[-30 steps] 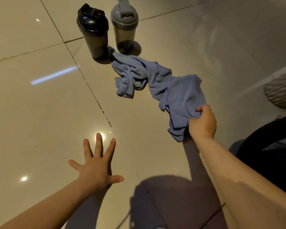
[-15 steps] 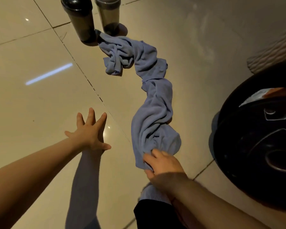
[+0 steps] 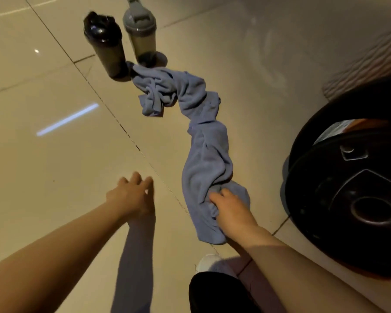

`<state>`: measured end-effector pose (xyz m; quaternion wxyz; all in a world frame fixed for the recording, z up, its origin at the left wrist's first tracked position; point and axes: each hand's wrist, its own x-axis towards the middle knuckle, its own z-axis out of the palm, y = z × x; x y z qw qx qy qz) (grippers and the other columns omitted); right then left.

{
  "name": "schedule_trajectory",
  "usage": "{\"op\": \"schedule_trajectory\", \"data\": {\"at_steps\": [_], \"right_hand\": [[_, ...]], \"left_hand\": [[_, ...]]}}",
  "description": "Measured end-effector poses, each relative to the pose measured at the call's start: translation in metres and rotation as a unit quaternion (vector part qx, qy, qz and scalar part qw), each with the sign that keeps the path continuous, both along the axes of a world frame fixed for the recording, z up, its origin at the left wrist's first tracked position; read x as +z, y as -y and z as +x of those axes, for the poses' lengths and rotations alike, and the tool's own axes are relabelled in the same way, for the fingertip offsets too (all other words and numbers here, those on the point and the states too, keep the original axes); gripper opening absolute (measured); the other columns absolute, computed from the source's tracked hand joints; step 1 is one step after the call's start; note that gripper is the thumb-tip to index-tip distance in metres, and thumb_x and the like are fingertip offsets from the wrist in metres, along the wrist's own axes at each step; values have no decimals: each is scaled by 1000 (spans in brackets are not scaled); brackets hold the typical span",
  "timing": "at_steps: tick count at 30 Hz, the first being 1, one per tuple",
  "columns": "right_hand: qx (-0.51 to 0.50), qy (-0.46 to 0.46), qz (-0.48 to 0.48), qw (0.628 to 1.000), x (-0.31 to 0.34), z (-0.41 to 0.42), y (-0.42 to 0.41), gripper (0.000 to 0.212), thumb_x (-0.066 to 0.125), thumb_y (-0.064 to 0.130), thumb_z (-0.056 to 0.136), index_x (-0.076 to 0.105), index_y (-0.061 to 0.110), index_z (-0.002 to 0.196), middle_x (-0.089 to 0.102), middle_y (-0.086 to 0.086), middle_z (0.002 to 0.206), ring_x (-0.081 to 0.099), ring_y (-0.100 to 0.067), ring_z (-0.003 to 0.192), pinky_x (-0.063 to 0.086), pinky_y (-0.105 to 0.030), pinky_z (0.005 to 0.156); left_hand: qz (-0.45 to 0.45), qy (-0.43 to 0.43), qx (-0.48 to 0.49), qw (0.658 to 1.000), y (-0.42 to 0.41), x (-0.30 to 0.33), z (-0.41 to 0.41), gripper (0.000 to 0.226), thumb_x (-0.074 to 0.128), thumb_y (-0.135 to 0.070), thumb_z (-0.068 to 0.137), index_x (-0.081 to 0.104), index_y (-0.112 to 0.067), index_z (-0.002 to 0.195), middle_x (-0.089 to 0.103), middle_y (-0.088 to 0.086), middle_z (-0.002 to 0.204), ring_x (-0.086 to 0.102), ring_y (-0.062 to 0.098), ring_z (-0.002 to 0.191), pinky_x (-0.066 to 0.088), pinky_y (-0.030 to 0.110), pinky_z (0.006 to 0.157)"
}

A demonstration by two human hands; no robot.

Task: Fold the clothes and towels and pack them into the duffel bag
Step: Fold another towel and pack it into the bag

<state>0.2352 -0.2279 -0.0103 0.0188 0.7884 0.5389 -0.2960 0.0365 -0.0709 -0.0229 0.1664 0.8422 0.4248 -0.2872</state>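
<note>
Head view: towel's point(image 3: 207, 159) near end in right-hand point(image 3: 231, 211) grip.

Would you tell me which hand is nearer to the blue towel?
Right. The right hand grips the blue towel's near end; the left hand hovers over bare floor beside it, not touching.

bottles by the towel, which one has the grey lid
The right-hand bottle, with a clear body. The bottle on its left is black all over, lid included.

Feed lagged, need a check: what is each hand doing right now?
Left hand: open, holding nothing, over the floor.
Right hand: gripping the near end of the blue towel.
</note>
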Motion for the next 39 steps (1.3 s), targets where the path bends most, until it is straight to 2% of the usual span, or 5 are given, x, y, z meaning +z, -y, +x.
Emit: {"op": "schedule_trajectory", "data": {"at_steps": [3,10,19,27,39], "right_hand": [[21,24,42,999,46,16,5,19,49,5,90,53,9,108,49,-11,114,47,-25,95,29,-29,69],[111,-65,98,987,241,-19,-7,24,51,2,87,50,25,93,46,2,91,46,-22,81,38,-30,68],[191,-266,207,922,452,-144,57,39,63,4,86,56,37,106,56,7,107,59,-10,94,53,-17,71],[126,-370,339,856,435,-203,105,26,67,17,88,64,35,107,68,15,97,64,-2,95,52,-18,77],[60,-93,363,925,387,-225,85,13,54,31,95,63,32,104,64,-1,98,56,-22,92,40,-33,75]], "left_hand": [[-17,65,-104,992,29,49,1,85,61,-42,89,8,-29,153,15,4,158,6,30,147,30,45,113],[-23,293,-8,956,61,243,-20,64,64,-37,90,34,-28,146,45,0,142,47,17,125,40,27,97],[-86,585,161,790,170,387,-154,53,77,-46,75,49,-45,120,55,-27,121,53,-7,113,46,13,89],[102,585,215,775,227,409,-248,20,64,-44,71,66,-39,90,69,-17,88,64,5,87,50,19,74],[142,509,267,806,241,413,-310,5,64,-34,88,61,-37,91,65,-11,92,61,2,87,49,17,70]]}}
